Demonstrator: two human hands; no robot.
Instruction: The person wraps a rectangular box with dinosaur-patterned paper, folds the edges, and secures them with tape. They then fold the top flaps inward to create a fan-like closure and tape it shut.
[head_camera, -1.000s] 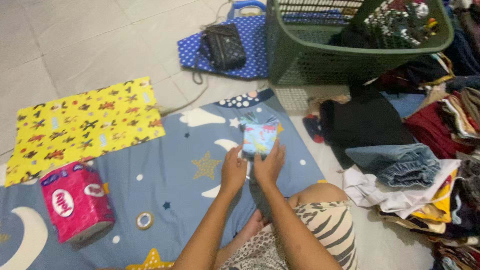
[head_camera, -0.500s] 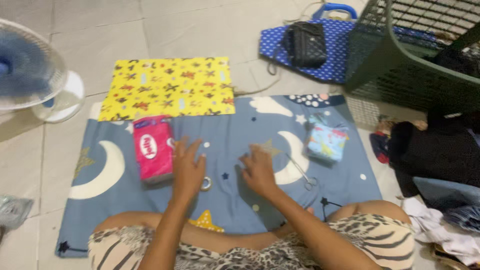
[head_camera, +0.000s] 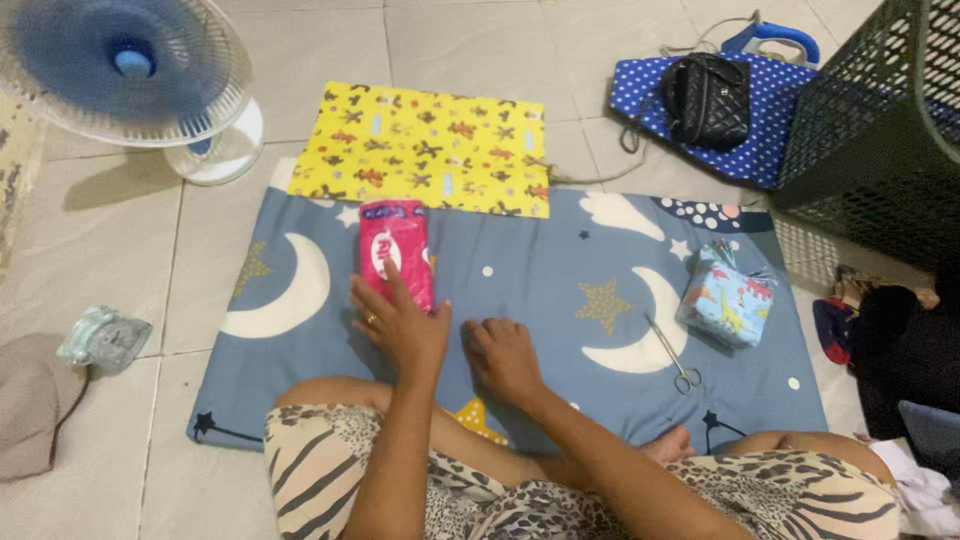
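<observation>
Blue star-and-moon mat (head_camera: 560, 270) holds one pink packet (head_camera: 396, 255) under the spread left hand (head_camera: 400, 325), right hand (head_camera: 503, 358) curled empty.

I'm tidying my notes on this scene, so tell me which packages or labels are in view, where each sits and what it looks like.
Pink soft pack: on the blue mat, under the left hand's fingertips; oblong, bright pink with a white oval label.
Folded print bundle: right side of the mat, beside scissors; squarish, light blue with colourful figures.
No signs or screens.

mat (head_camera: 560, 260): blue, moons, stars | packet (head_camera: 397, 252): pink | cloth (head_camera: 425, 150): yellow, printed
</observation>
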